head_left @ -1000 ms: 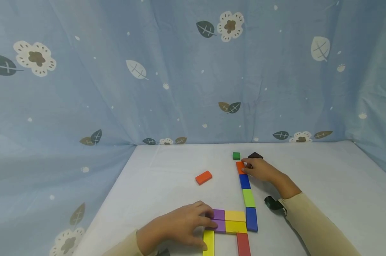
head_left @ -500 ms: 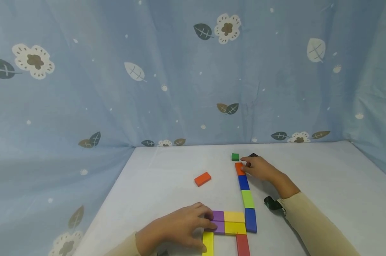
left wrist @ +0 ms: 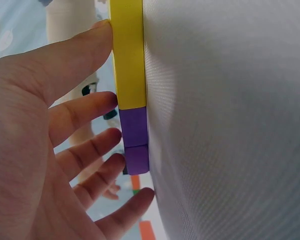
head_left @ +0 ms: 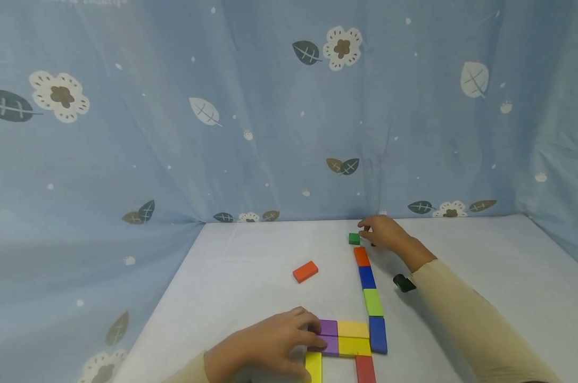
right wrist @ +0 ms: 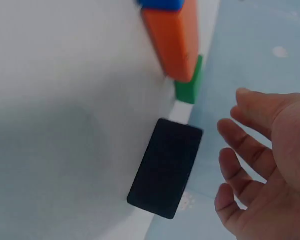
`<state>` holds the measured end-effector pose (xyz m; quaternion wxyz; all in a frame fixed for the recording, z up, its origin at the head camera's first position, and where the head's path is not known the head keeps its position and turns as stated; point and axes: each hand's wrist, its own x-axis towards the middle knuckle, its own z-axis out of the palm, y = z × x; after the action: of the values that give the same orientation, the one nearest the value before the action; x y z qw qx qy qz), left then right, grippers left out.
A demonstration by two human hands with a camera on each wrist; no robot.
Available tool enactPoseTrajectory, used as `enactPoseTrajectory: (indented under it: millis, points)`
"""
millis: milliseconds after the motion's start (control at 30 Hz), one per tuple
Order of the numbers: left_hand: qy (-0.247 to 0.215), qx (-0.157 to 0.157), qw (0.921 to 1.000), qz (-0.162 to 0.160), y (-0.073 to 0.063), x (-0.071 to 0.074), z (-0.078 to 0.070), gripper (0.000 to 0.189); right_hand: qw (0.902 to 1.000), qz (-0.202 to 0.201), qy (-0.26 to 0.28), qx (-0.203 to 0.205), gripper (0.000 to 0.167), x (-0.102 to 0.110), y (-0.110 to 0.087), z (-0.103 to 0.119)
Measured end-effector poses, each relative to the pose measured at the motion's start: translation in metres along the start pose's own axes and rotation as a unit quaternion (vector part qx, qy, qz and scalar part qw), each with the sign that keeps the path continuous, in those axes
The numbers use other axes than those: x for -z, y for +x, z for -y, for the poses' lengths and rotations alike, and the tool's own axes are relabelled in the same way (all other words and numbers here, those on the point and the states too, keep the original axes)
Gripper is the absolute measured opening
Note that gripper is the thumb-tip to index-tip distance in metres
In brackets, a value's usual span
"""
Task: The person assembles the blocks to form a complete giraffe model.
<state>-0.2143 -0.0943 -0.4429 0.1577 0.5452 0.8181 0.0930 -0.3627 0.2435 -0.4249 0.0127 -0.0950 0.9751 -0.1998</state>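
My left hand (head_left: 267, 341) rests with spread, slightly bent fingers on the left end of a block layout, its fingertips at two purple blocks (head_left: 331, 344) and its thumb at a yellow block (left wrist: 128, 60). At the far end, my right hand (head_left: 384, 232) hovers with loose fingers beside a small green block (head_left: 354, 239), holding nothing. A black block (right wrist: 165, 168) lies below it in the right wrist view and is almost wholly hidden in the head view. From the orange block (head_left: 362, 256), a row runs back through a blue block (head_left: 366, 277) and a light green block (head_left: 372, 302).
Another blue block (head_left: 378, 334) ends the row, beside two yellowish blocks (head_left: 354, 347). A red block (head_left: 365, 368) extends toward the near edge. A loose red-orange block (head_left: 305, 272) lies left of the row. Patterned blue cloth (head_left: 270, 133) rises behind the white table (head_left: 241, 266).
My right hand has left the orange block and moved farther away, up beside the green block and over the black one. The left hand stays in place.
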Motion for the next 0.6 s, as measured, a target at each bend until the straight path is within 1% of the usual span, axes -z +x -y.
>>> enactPoseTrajectory:
  millis: [133,233,367,467,600]
  points:
    - [-0.003,0.0,1.0,-0.003,-0.001,0.0,0.0,0.055,0.9998,0.018,-0.01,0.005,0.037,0.0,0.011,-0.003]
    - [-0.002,-0.004,1.0,-0.003,-0.002,-0.001,0.002,0.055,0.9995,0.03,-0.001,0.009,0.038,-0.002,0.016,-0.004]
    - [0.002,-0.01,0.9999,-0.004,-0.002,-0.001,0.003,0.055,0.9989,0.046,0.0,0.008,0.038,-0.005,0.021,-0.005]
    - [0.006,-0.012,0.9999,-0.007,-0.002,-0.002,0.003,0.055,0.9986,0.052,-0.01,0.004,0.038,-0.006,0.023,-0.005]
    - [0.007,-0.011,0.9999,-0.009,-0.002,-0.002,0.002,0.055,0.9979,0.062,-0.016,0.002,0.034,-0.008,0.026,-0.006]
